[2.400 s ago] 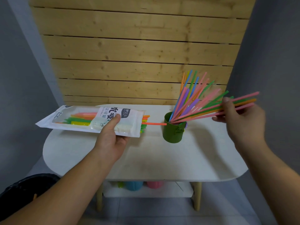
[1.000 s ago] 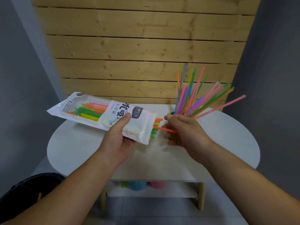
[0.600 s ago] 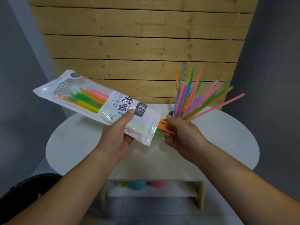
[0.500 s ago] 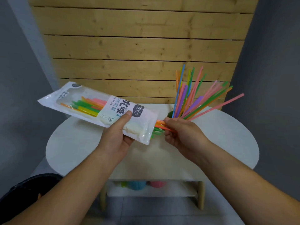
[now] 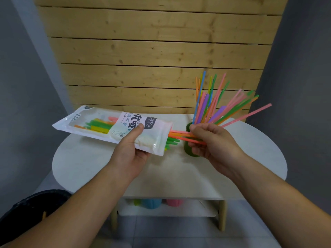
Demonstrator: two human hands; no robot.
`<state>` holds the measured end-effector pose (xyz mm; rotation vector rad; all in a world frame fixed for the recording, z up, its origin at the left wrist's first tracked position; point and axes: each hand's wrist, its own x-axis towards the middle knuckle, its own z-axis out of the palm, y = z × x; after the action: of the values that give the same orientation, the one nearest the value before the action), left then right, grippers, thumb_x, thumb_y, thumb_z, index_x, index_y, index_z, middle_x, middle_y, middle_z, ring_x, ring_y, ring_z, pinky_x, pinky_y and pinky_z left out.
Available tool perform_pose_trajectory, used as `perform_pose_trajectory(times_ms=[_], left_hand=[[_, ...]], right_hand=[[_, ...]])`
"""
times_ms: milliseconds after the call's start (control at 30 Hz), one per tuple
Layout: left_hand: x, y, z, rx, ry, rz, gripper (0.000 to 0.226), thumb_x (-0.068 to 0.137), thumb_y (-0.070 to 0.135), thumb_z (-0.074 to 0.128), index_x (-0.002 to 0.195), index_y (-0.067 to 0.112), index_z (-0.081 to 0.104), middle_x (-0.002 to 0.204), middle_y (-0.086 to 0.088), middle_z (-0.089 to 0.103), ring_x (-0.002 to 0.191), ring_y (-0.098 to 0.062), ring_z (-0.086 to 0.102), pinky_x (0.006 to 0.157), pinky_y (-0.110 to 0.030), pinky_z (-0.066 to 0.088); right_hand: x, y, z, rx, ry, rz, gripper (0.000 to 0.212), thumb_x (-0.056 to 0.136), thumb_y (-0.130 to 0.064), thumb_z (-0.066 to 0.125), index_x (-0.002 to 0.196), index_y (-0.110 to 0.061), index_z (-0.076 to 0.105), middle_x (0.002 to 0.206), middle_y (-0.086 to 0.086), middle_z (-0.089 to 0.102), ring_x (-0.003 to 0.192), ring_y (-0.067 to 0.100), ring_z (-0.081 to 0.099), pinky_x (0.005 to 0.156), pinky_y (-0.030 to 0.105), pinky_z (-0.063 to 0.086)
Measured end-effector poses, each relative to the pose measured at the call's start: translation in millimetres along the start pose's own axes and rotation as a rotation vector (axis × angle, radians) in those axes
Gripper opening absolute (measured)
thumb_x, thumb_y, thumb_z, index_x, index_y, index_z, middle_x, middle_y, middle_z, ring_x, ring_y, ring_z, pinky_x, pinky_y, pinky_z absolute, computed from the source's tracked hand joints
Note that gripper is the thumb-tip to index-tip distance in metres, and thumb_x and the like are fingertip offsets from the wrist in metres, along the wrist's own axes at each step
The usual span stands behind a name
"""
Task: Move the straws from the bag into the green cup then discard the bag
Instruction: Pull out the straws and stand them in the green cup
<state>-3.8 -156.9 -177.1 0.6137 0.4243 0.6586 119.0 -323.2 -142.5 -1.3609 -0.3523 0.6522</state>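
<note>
My left hand (image 5: 129, 154) is closed around the straw bag (image 5: 114, 128) near its open end, thumb pressed flat on the printed label and the fingers tucked underneath, so the bag hangs above the white table (image 5: 100, 169) and lies almost level, its sealed end pointing left. Through the clear window I can see green, yellow, orange and pink straws still inside. My right hand (image 5: 213, 144) sits just beside the bag's mouth, thumb and fingertips pinched shut on a few orange and pink straws (image 5: 180, 136) that stick out of the opening; a handful of green ones poke out below them, untouched. That hand covers most of the green cup (image 5: 188, 149), which stands on the table directly behind my knuckles, only its left side and base showing. A fan of coloured straws (image 5: 215, 108) already stands in the cup, splaying up and to the right against the wooden plank wall (image 5: 152, 51). At lower left a black bin (image 5: 26, 212) sits on the floor beside the table.
</note>
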Motion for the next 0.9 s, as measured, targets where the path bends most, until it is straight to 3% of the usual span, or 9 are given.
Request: perform_pose_trajectory(times_ms=[133, 267, 400, 500, 600, 767, 900], left_hand=[[-1, -4, 2, 0.024, -0.017, 0.008, 0.025, 0.092, 0.009, 0.071, 0.113, 0.021, 0.068, 0.104, -0.003, 0.082, 0.093, -0.019, 0.079, 0.070, -0.042, 0.066], [0, -2, 0, 0.026, -0.012, 0.010, 0.025, 0.091, 0.010, 0.072, 0.113, 0.022, 0.069, 0.104, -0.003, 0.082, 0.093, -0.019, 0.079, 0.070, -0.041, 0.066], [0, 1, -1, 0.005, -0.008, -0.003, 0.025, 0.091, 0.010, 0.072, 0.114, 0.019, 0.069, 0.104, -0.003, 0.082, 0.093, -0.019, 0.079, 0.072, -0.042, 0.066], [-1, 2, 0, -0.008, -0.004, -0.006, 0.026, 0.091, 0.009, 0.072, 0.115, 0.018, 0.069, 0.105, -0.004, 0.082, 0.093, -0.019, 0.079, 0.069, -0.042, 0.066], [-1, 3, 1, -0.020, -0.006, -0.006, 0.026, 0.091, 0.009, 0.071, 0.116, 0.018, 0.068, 0.105, -0.004, 0.082, 0.093, -0.019, 0.079, 0.067, -0.041, 0.066], [2, 11, 1, -0.067, 0.017, 0.024, 0.027, 0.094, 0.008, 0.069, 0.119, 0.017, 0.065, 0.107, -0.005, 0.081, 0.095, -0.020, 0.079, 0.063, -0.040, 0.065], [3, 15, 1, -0.110, 0.023, 0.033, 0.025, 0.093, 0.007, 0.069, 0.116, 0.018, 0.064, 0.106, -0.005, 0.082, 0.093, -0.020, 0.079, 0.061, -0.039, 0.064]], right_hand=[[-2, 3, 6, -0.130, -0.032, 0.004, 0.021, 0.087, -0.020, 0.076, 0.102, -0.006, 0.071, 0.083, 0.012, 0.067, 0.055, 0.014, 0.065, 0.046, 0.023, 0.049], [-1, 2, 4, -0.168, -0.005, 0.001, 0.016, 0.089, -0.011, 0.071, 0.097, 0.003, 0.072, 0.062, 0.007, 0.060, 0.045, 0.010, 0.054, 0.040, 0.021, 0.043], [-2, -4, 0, -0.072, -0.001, 0.031, 0.005, 0.090, 0.000, 0.064, 0.092, 0.005, 0.064, 0.056, 0.011, 0.055, 0.045, 0.014, 0.049, 0.040, 0.021, 0.042], [-2, -8, -4, 0.066, -0.018, 0.090, 0.003, 0.090, 0.003, 0.061, 0.093, 0.003, 0.062, 0.064, 0.014, 0.059, 0.051, 0.015, 0.058, 0.046, 0.020, 0.051], [-3, -8, -8, 0.159, -0.010, 0.095, 0.012, 0.089, -0.011, 0.070, 0.093, -0.001, 0.066, 0.071, 0.013, 0.066, 0.058, 0.017, 0.067, 0.053, 0.026, 0.058], [-7, 2, -11, 0.067, -0.005, 0.049, 0.066, 0.058, -0.057, 0.080, 0.104, -0.012, 0.070, 0.078, 0.003, 0.066, 0.062, 0.015, 0.067, 0.051, 0.028, 0.055], [-14, 24, 1, -0.080, -0.121, 0.106, 0.063, 0.060, -0.064, 0.080, 0.105, -0.021, 0.067, 0.097, 0.004, 0.067, 0.078, 0.016, 0.069, 0.058, 0.029, 0.053]])
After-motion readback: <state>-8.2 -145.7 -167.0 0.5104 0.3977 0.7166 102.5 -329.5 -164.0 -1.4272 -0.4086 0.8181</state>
